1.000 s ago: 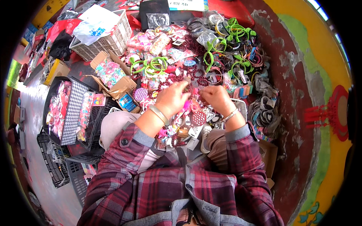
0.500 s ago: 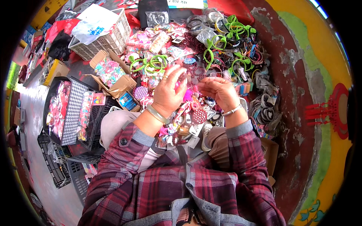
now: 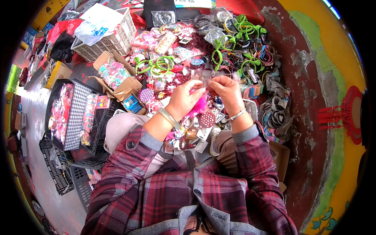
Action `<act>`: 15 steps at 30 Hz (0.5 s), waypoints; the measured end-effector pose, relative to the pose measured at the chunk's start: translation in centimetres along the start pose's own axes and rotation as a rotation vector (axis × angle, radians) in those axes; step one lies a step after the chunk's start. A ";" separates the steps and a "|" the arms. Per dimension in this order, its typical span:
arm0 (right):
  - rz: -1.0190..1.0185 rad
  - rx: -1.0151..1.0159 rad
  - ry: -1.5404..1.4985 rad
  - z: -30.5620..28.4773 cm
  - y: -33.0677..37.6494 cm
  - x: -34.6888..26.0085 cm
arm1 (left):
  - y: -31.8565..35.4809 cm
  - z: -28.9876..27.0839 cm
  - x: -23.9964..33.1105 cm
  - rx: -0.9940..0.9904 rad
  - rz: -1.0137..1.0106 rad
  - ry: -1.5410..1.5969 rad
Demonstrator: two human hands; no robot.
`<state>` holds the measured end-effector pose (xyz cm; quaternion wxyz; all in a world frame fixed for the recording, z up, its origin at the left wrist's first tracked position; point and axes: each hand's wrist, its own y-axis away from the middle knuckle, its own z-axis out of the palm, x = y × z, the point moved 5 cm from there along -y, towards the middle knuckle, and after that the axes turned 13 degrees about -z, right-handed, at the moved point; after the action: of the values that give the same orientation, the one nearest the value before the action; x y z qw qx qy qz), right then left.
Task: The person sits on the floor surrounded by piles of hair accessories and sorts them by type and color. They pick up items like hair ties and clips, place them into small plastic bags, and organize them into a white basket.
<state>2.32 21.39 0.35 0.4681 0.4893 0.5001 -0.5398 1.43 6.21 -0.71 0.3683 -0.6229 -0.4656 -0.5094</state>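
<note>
Between my hands, above the heap, is a small clear plastic bag. My left hand pinches its left side with thumb and fingers, and my right hand pinches it on the right. Whether anything is inside the bag I cannot tell. Just under the hands lies bright pink fluff. Nearer me are a dark red polka-dot round piece and white tags. Left of my left hand sits a purple dotted round piece, with green hair hoops beyond it.
Green-bow headbands and bagged dark hair bands pile up on the right, beside a worn wall. At left stand an open cardboard box, a checked basket and a pale plastic crate.
My hands have come closer together and slightly down on the left. My left fingers, spread before, are now closed on the clear bag, which shows plainly between both hands.
</note>
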 end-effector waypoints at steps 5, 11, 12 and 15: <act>-0.276 -0.027 0.383 0.7 0.1 -0.2 | -0.7 0.1 -2.0 -0.002 -0.045 0.083; -0.504 0.017 0.807 1.0 0.7 -2.5 | 0.4 -1.6 1.3 0.221 0.115 -0.143; -0.516 0.030 0.822 1.0 0.7 -3.1 | 0.7 -2.0 2.2 0.269 0.220 -0.169; -0.632 0.035 0.883 1.0 0.7 -4.4 | 1.5 -2.7 4.7 0.400 0.470 -0.216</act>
<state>3.33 20.40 4.70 0.0200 0.5032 0.7628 -0.4056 2.29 4.20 4.51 0.5393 -0.6791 -0.4366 -0.2397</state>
